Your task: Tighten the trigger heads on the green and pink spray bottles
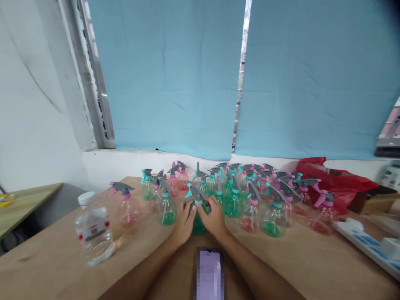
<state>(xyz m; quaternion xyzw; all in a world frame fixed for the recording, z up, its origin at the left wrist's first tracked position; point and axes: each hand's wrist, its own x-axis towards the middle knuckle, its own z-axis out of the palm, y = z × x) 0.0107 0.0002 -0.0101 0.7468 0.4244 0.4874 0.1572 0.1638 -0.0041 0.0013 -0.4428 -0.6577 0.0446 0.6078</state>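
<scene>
Head view: the left hand [185,223] and the right hand [215,216] are both closed around a green spray bottle [198,225], one on either side, with thumbs near its teal collar. This bottle stands at the middle of the brown table [53,266], on the near side of the group, its grey spray head tilted to the left. Whether its base bears on the table cannot be told with certainty.

Just left stands a second green bottle [167,211]; farther left, a pink spray bottle [128,211] and, nearer, a clear water bottle [93,235] with a white cap. To the right and far side, further pink and green bottles [233,204] stand closely grouped. A phone [208,275] lies near, between the forearms. At right: a white power strip [364,241] and, farther, a red bag [339,183]. Blue curtains [171,83] hang behind.
</scene>
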